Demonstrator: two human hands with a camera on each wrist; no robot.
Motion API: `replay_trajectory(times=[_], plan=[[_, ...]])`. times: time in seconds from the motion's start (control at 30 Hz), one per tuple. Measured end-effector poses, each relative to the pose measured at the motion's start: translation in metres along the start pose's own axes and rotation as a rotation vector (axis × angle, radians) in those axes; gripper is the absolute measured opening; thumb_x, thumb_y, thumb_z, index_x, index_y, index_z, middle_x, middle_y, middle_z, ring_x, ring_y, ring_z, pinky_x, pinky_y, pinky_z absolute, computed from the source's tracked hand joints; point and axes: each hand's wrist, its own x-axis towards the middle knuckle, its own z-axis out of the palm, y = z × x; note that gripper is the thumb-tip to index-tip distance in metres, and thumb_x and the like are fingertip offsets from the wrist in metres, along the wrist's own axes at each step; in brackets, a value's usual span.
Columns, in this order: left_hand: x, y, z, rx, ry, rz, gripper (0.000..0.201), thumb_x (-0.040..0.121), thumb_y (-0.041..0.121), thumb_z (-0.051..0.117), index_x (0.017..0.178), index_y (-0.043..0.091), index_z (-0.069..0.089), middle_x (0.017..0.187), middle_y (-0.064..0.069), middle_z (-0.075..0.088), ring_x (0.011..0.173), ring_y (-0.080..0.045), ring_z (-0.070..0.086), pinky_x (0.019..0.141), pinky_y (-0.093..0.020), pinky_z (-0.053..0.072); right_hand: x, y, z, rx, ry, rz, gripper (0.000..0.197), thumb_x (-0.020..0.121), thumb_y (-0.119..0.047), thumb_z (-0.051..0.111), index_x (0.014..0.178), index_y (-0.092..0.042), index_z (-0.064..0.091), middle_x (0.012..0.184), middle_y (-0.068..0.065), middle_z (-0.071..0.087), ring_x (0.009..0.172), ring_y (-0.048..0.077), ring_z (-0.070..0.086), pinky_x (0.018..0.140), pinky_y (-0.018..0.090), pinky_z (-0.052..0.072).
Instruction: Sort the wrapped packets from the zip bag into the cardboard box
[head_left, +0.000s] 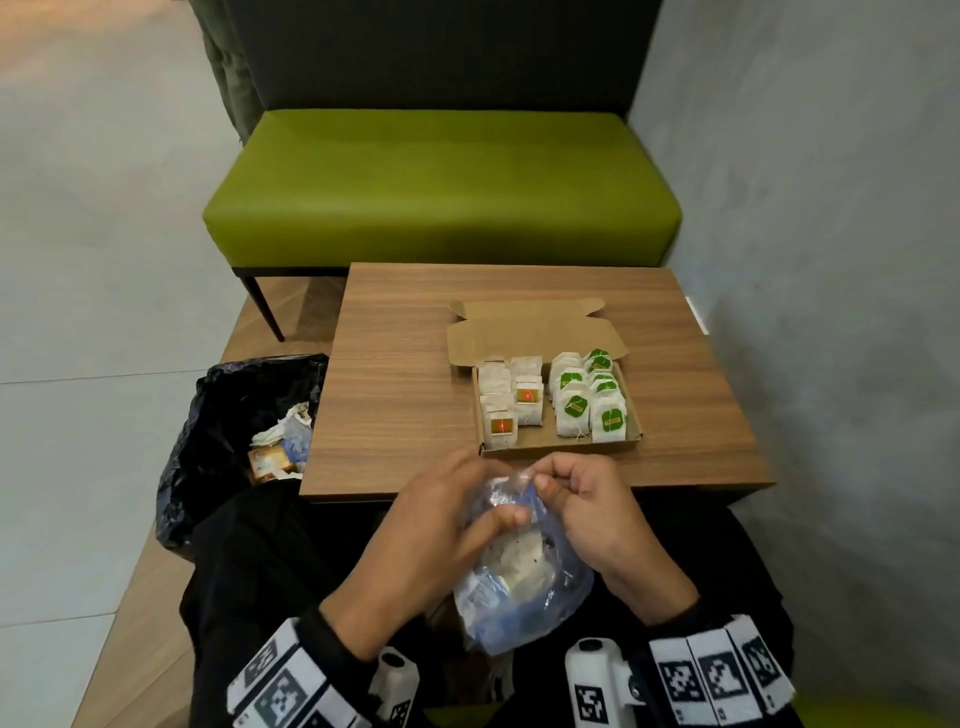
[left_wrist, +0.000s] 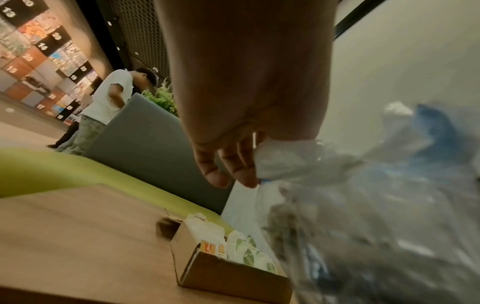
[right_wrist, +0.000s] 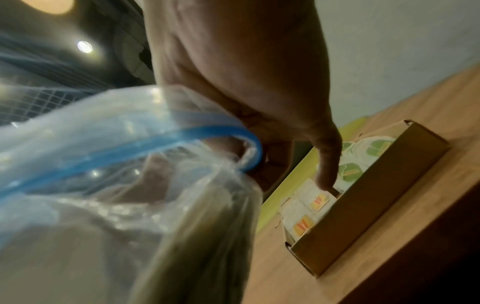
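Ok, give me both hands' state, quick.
Left hand: holding the zip bag.
Right hand: pinching the zip bag's top edge.

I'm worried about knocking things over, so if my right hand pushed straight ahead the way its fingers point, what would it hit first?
Probably the cardboard box, at its near wall: the right hand, gripping the zip bag, points toward it. Depth is unclear.

Bare desk (head_left: 395, 364) left of cardboard box (head_left: 561, 444); open from above. Packed rows inside; raised lid behind; wall (head_left: 831, 260) near right.
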Motion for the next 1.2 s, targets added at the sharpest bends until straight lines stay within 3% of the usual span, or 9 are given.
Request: replay_trajectory(times=[0.13, 0.27, 0.4, 0.5, 0.6, 0.73, 0.93, 1.07, 1.2], plan=[[0.005, -0.002, 0.001, 0.102, 0.122, -0.001, 0.027, 0.089, 0.052, 0.055, 0.078, 0.028, 0.059, 0.073, 0.015, 0.057, 0.069, -0.003, 0.053, 0.061, -0.02, 0.041, 0.0, 0.001, 0.003, -0.013, 0.005, -0.029, 0.011, 0.097, -0.02, 0.06, 0.096, -0.018, 0.071, 0.092, 0.004, 0.074, 0.089, 0.013, 0.068, 0.087, 0.038, 0.057], [0.008, -0.002, 0.004, 0.18, 0.274, -0.099, 0.032, 0.093, 0.047, 0.052, 0.076, 0.021, 0.058, 0.069, 0.009, 0.056, 0.062, -0.01, 0.054, 0.057, -0.035, 0.047, -0.009, 0.0, -0.001, -0.304, 0.054, -0.04, 0.052, 0.074, -0.046, 0.08, 0.118, -0.036, 0.057, 0.101, -0.012, 0.061, 0.09, 0.005, 0.061, 0.082, 0.029, 0.056], [0.008, -0.005, -0.002, 0.155, 0.339, -0.148, 0.028, 0.094, 0.044, 0.055, 0.079, 0.023, 0.063, 0.065, 0.01, 0.061, 0.057, -0.009, 0.058, 0.059, -0.038, 0.05, -0.01, -0.004, -0.009, -0.291, 0.082, -0.093, 0.027, 0.088, -0.018, 0.072, 0.11, -0.028, 0.06, 0.083, -0.005, 0.071, 0.074, 0.002, 0.067, 0.064, 0.024, 0.055], [0.007, -0.006, -0.006, 0.102, 0.349, -0.169, 0.015, 0.095, 0.037, 0.057, 0.09, 0.025, 0.064, 0.063, 0.012, 0.062, 0.056, -0.004, 0.059, 0.055, -0.034, 0.05, -0.009, -0.004, -0.019, -0.213, 0.058, -0.111, 0.022, 0.092, -0.009, 0.066, 0.099, -0.027, 0.055, 0.078, -0.004, 0.075, 0.072, 0.009, 0.072, 0.067, 0.033, 0.058], [0.004, 0.001, -0.008, 0.129, 0.238, -0.102, 0.018, 0.098, 0.026, 0.054, 0.112, 0.032, 0.044, 0.085, 0.012, 0.061, 0.059, -0.005, 0.058, 0.056, -0.028, 0.048, -0.011, -0.007, -0.019, -0.319, 0.062, -0.235, 0.028, 0.091, -0.005, 0.064, 0.086, -0.029, 0.051, 0.073, -0.003, 0.07, 0.066, 0.016, 0.068, 0.063, 0.04, 0.057], [0.0, -0.005, -0.013, 0.346, -0.005, 0.057, 0.039, 0.081, 0.001, 0.064, 0.102, 0.03, 0.047, 0.143, 0.002, 0.034, 0.063, -0.012, 0.059, 0.046, -0.03, 0.05, -0.008, -0.01, -0.014, -0.475, 0.069, -0.397, 0.029, 0.086, -0.002, 0.052, 0.077, -0.028, 0.059, 0.077, -0.012, 0.067, 0.074, 0.009, 0.066, 0.067, 0.044, 0.055], [-0.001, -0.003, -0.012, 0.356, -0.006, 0.014, 0.053, 0.085, 0.003, 0.063, 0.128, 0.032, 0.051, 0.144, -0.014, 0.044, 0.088, -0.028, 0.069, 0.073, -0.036, 0.056, -0.008, -0.02, -0.007, -0.747, 0.046, -0.353, 0.024, 0.094, -0.023, 0.057, 0.105, -0.035, 0.075, 0.129, -0.019, 0.062, 0.118, -0.001, 0.052, 0.114, 0.046, 0.029], [-0.003, 0.005, -0.011, 0.331, 0.035, 0.008, 0.049, 0.082, 0.005, 0.069, 0.127, 0.021, 0.058, 0.137, -0.019, 0.052, 0.081, -0.029, 0.071, 0.063, -0.032, 0.057, -0.011, -0.033, 0.003, -1.034, -0.004, -0.196, 0.045, 0.092, -0.06, 0.048, 0.131, -0.04, 0.059, 0.154, -0.017, 0.036, 0.139, 0.011, 0.033, 0.118, 0.054, 0.013], [-0.003, 0.009, -0.008, 0.316, 0.056, -0.027, 0.046, 0.082, 0.005, 0.07, 0.126, 0.016, 0.063, 0.134, -0.022, 0.054, 0.074, -0.028, 0.07, 0.057, -0.031, 0.055, -0.01, -0.04, 0.013, -1.079, 0.018, -0.143, 0.049, 0.089, -0.064, 0.051, 0.131, -0.039, 0.059, 0.161, -0.012, 0.023, 0.144, 0.015, 0.021, 0.118, 0.06, 0.009]])
